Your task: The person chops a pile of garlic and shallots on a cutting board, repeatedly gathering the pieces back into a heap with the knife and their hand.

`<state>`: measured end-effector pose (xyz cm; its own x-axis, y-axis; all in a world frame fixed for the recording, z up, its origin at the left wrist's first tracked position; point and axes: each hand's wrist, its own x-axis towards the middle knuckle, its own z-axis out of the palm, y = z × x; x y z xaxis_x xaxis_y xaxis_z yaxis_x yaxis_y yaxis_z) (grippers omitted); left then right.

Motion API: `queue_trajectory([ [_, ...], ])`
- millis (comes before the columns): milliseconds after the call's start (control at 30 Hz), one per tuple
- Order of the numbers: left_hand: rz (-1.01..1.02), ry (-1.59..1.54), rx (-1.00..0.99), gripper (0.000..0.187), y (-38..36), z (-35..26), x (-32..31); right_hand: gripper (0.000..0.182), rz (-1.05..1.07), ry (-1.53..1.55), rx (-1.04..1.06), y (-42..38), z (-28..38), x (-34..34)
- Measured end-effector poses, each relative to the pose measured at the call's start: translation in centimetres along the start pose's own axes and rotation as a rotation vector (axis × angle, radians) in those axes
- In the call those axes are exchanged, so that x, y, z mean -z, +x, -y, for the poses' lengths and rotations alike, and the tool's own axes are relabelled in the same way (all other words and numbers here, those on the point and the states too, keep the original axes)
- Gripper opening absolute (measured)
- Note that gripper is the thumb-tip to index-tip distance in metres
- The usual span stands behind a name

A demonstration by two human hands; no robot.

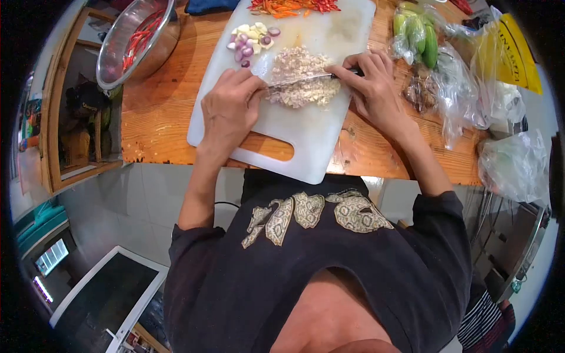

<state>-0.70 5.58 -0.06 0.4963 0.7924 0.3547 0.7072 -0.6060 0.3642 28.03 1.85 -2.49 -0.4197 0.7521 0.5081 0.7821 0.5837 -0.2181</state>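
Note:
A knife (pixel 299 80) lies crosswise over a pile of finely chopped shallots and garlic (pixel 303 97) on the white cutting board (pixel 279 129). My right hand (pixel 375 85) is closed around its dark handle. At the other end, my left hand (pixel 231 105) pinches the tip of the blade between thumb and fingers. Just beyond my left hand sit peeled garlic cloves and small purple shallots (pixel 252 42). Sliced orange and red chillies (pixel 292 6) are heaped at the board's far end. The board's handle slot points toward me.
A metal bowl (pixel 106 65) holding red chillies stands at the table's left. Along the right are bagged green vegetables (pixel 416 35), clear plastic bags (pixel 459 88) and a yellow bag (pixel 517 53). The wooden table's (pixel 159 132) near edge is close to my body.

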Motion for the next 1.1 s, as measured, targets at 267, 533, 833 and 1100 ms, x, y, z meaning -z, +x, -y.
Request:
queue_trajectory([
  [267, -0.035, 0.029, -0.057, 0.011, -0.4, -0.6, 0.1, 0.052, -0.029, -0.027, -0.012, -0.3, 0.7, 0.8],
  [533, -0.042, -0.009, -0.047, 0.013, -1.4, -1.8, 0.9, 0.055, -0.033, -0.054, -0.026, -1.1, 2.0, 1.0],
  [833, -0.063, -0.009, -0.064, 0.014, -1.4, -1.4, 0.2, 0.051, -0.032, -0.009, -0.023, -1.4, 1.7, 0.5],
  [1100, -0.032, 0.008, -0.081, 0.017, -1.7, -2.4, 2.2, 0.052, -0.038, -0.023, -0.041, -1.4, 3.5, 2.6],
])
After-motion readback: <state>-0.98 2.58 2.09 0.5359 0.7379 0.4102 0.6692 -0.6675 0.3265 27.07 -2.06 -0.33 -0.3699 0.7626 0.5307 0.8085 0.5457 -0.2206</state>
